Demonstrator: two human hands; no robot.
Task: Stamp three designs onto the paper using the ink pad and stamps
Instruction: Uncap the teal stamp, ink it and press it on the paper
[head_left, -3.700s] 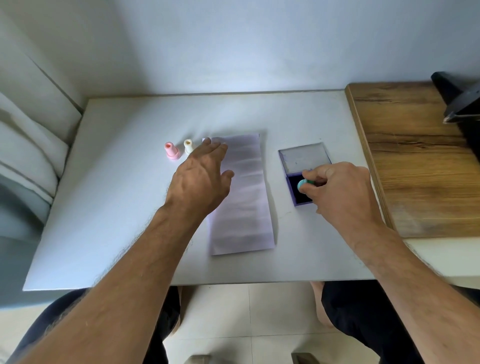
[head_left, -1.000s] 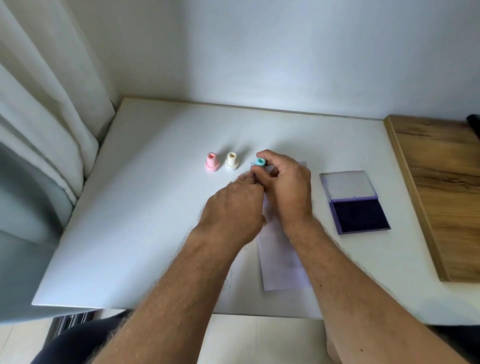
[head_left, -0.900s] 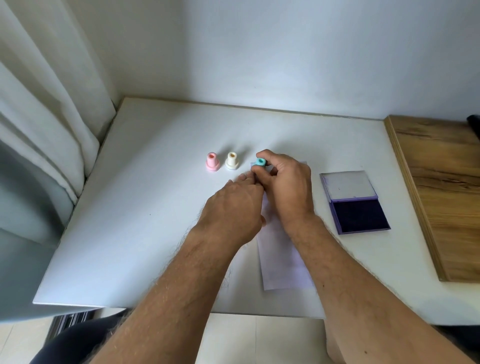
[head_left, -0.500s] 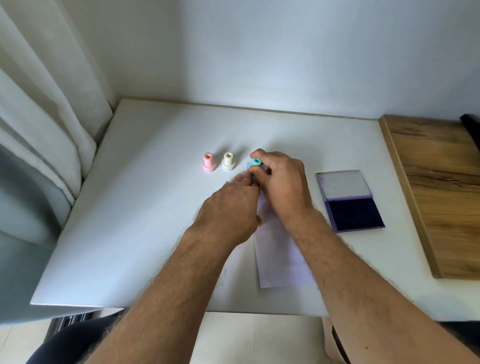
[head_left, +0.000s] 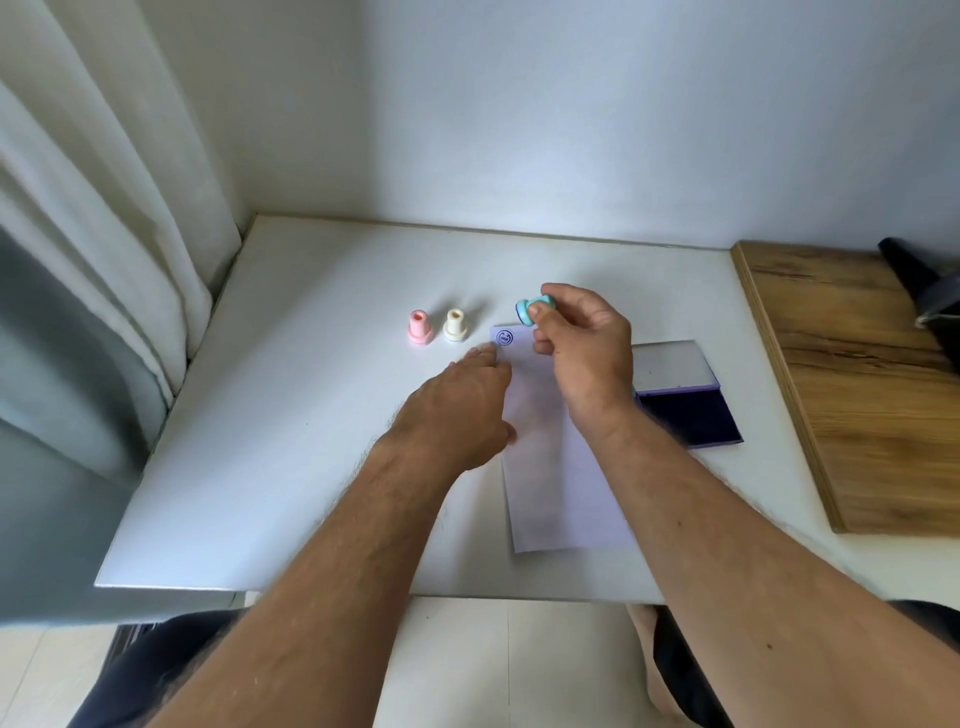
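A long white paper strip (head_left: 550, 467) lies on the white table (head_left: 291, 415). A round blue smiley print (head_left: 504, 337) shows at its far left corner. My right hand (head_left: 582, 343) holds the teal stamp (head_left: 531, 310) tilted on its side, lifted just above and right of the print. My left hand (head_left: 457, 410) lies flat with its fingertips pressing the paper's left edge near the print. The pink stamp (head_left: 418, 327) and the cream stamp (head_left: 455, 326) stand upright left of the paper. The open purple ink pad (head_left: 685, 410) sits right of the paper.
A wooden board (head_left: 862, 384) lies along the table's right side with a dark object (head_left: 930, 286) at its far end. White curtains (head_left: 93, 208) hang at the left. A wall runs behind the table. My knees are below the near table edge.
My right hand has lifted the teal stamp off the paper's far corner and tilted it, uncovering a blue print. My left hand stays on the paper.
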